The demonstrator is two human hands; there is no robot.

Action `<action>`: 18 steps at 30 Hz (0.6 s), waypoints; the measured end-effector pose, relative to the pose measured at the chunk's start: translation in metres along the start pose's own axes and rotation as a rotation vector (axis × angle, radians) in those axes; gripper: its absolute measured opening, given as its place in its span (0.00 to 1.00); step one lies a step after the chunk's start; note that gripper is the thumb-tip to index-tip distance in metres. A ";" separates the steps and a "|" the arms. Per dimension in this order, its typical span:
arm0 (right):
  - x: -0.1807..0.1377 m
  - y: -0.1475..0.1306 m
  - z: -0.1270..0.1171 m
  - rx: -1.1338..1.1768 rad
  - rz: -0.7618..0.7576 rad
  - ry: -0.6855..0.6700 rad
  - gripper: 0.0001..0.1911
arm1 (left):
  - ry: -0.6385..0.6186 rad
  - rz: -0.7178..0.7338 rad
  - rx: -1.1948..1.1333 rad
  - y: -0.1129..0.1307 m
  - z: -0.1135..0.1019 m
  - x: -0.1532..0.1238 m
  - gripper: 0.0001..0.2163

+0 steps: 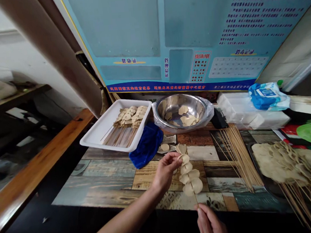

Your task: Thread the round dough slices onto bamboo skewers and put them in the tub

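Note:
A skewer threaded with several thin, pale round slices [190,177] is held over the table in front of me. My right hand [211,222] grips the bare lower end of its stick. At the top end, my left hand [167,170] pinches an upper slice between thumb and fingers. Just beyond the left hand a loose round slice [165,147] lies on the table. Behind it stands a steel bowl [179,99], set in a clear plastic bag, with several more loose slices inside. What the slices are made of I cannot tell.
A white tray [92,136] of finished-looking skewers stands at the back left, beside a blue cloth [146,145]. Bare bamboo sticks [239,156] lie to the right. A dark tray at far right bears heaped skewered slices [282,163]. A wipes packet [268,95] rests behind.

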State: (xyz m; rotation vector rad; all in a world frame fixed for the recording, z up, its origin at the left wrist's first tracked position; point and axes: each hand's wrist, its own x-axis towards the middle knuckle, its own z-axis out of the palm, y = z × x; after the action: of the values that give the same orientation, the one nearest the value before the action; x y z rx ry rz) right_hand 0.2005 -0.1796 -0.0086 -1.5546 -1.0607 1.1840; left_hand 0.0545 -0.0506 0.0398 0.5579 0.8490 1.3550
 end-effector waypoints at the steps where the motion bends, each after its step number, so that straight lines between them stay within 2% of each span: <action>1: 0.000 -0.002 0.001 0.003 0.002 -0.007 0.26 | -0.003 0.008 0.006 0.000 -0.001 0.000 0.14; 3: 0.001 -0.005 0.002 0.011 0.003 -0.024 0.27 | 0.002 -0.019 -0.002 0.000 -0.003 -0.001 0.17; 6: 0.002 -0.009 0.002 0.011 0.012 -0.058 0.27 | -0.001 -0.158 -0.035 0.002 -0.005 -0.004 0.18; 10: 0.003 -0.011 0.001 0.018 0.030 -0.090 0.28 | -0.105 -0.323 -0.103 0.002 -0.008 -0.007 0.15; 18: -0.001 0.002 0.008 0.008 -0.014 -0.102 0.26 | -0.097 -0.360 -0.093 -0.010 -0.013 -0.009 0.12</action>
State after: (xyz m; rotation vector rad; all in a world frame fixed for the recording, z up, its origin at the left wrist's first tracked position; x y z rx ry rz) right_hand 0.1932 -0.1794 -0.0111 -1.4913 -1.1300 1.2683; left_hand 0.0501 -0.0625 0.0259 0.3734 0.7611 1.0249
